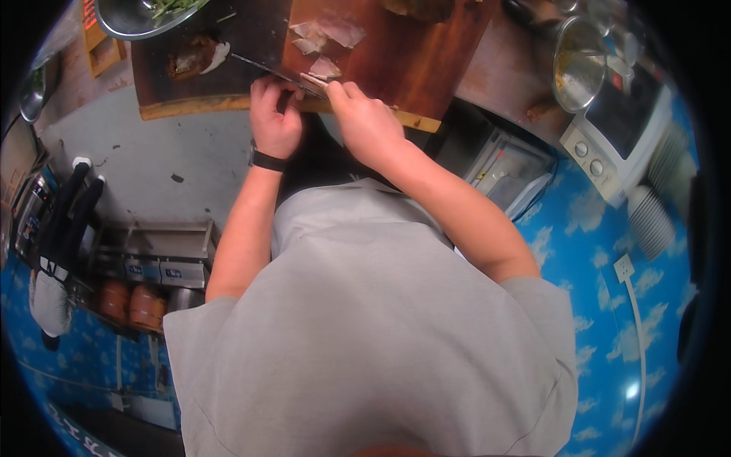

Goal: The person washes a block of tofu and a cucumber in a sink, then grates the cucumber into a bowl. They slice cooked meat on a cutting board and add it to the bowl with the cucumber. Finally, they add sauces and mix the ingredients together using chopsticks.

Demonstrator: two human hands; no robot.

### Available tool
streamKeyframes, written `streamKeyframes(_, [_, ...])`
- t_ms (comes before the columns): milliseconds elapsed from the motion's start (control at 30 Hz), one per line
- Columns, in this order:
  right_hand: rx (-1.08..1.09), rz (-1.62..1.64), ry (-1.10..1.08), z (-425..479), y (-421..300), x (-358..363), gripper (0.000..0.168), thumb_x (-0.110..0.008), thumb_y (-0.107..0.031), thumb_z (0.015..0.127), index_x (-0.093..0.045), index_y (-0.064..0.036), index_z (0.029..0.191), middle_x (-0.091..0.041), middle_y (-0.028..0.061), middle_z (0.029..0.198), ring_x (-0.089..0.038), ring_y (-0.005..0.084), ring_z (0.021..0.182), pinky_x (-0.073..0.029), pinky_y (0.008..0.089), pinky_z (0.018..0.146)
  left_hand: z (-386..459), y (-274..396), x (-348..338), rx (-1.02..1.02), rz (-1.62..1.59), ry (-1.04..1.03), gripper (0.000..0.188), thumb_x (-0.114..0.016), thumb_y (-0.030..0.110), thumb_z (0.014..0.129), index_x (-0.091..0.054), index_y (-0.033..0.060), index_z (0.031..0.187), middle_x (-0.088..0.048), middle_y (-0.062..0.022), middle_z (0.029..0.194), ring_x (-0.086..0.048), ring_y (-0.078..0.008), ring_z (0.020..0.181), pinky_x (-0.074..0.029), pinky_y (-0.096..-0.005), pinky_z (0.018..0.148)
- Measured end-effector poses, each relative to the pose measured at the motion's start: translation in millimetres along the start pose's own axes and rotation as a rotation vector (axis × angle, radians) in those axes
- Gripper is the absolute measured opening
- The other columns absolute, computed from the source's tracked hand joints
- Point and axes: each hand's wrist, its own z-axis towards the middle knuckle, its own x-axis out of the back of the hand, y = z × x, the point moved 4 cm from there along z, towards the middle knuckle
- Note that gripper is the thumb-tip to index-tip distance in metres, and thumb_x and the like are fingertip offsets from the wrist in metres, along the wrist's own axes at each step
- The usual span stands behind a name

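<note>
At the near edge of a wooden cutting board [411, 80], my right hand [368, 117] is closed round the handle end of a long knife [268, 69], whose blade points up and left. My left hand [276, 117], with a black band at the wrist, has its fingers curled at the blade; whether they hold anything is hidden. Sliced pieces of meat [337, 31] lie on the board beyond the knife, with a smaller piece [324, 67] close to the blade. Left of the knife tip sits a browned chunk of meat [194, 60] with a white part.
A metal bowl of green vegetables [128, 25] stands at the upper left. To the right are a metal bowl with orange residue [571, 74], a white microwave oven [628, 131] and stacked plates [651, 223]. Another person [54, 297] is at the far left, near metal kitchen equipment [160, 245].
</note>
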Motion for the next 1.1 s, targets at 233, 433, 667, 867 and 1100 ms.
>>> streamKeyframes(233, [0.001, 0.001, 0.0, -10, -4, 11, 0.026, -0.054, 0.002, 0.086, -0.046, -0.004, 0.11, -0.058, 0.0194, 0.106, -0.065, 0.0457, 0.081, -0.053, 0.0538, 0.069, 0, -12, 1, -0.034, -0.004, -0.037, 0.022, -0.063, -0.006, 0.079, -0.066, 0.0028, 0.099, -0.057, -0.015, 0.109, -0.056, -0.035, 0.102, -0.047, -0.0396, 0.09])
streamKeyframes(433, [-0.042, 0.038, -0.064, -44, -9, 24, 0.026, -0.055, 0.002, 0.085, -0.045, -0.003, 0.109, -0.057, 0.0198, 0.107, -0.064, 0.0456, 0.08, -0.052, 0.0536, 0.069, -1, -4, 1, -0.13, 0.071, -0.02, 0.032, -0.061, -0.007, 0.077, -0.065, 0.0022, 0.108, -0.055, -0.0161, 0.109, -0.052, -0.0368, 0.105, -0.044, -0.0408, 0.092])
streamKeyframes(667, [-0.055, 0.006, -0.075, -35, -10, 24, 0.024, -0.054, 0.002, 0.085, -0.045, -0.004, 0.107, -0.057, 0.0209, 0.103, -0.064, 0.0465, 0.08, -0.052, 0.0547, 0.068, 0, -6, 1, -0.08, 0.019, -0.022, 0.027, -0.063, -0.006, 0.077, -0.065, 0.0011, 0.103, -0.057, -0.0158, 0.107, -0.053, -0.0363, 0.103, -0.045, -0.0396, 0.091])
streamKeyframes(867, [-0.05, 0.039, -0.039, 1, -5, -5, 0.026, -0.054, 0.002, 0.086, -0.044, -0.004, 0.108, -0.058, 0.0213, 0.105, -0.064, 0.0477, 0.082, -0.051, 0.0555, 0.068, -1, -5, 2, -0.032, 0.029, -0.014, 0.016, -0.066, -0.005, 0.077, -0.064, 0.0018, 0.091, -0.059, -0.0135, 0.104, -0.056, -0.0339, 0.098, -0.047, -0.0386, 0.087])
streamKeyframes(1100, [0.05, -0.016, 0.076, 2, -8, 0, 0.019, -0.052, -0.001, 0.088, -0.048, -0.002, 0.107, -0.06, 0.0204, 0.102, -0.067, 0.0445, 0.077, -0.056, 0.0532, 0.065, -3, -7, 2, -0.013, 0.012, -0.019, 0.019, -0.065, -0.006, 0.078, -0.064, 0.0021, 0.095, -0.058, -0.0141, 0.106, -0.056, -0.0335, 0.099, -0.047, -0.0378, 0.088])
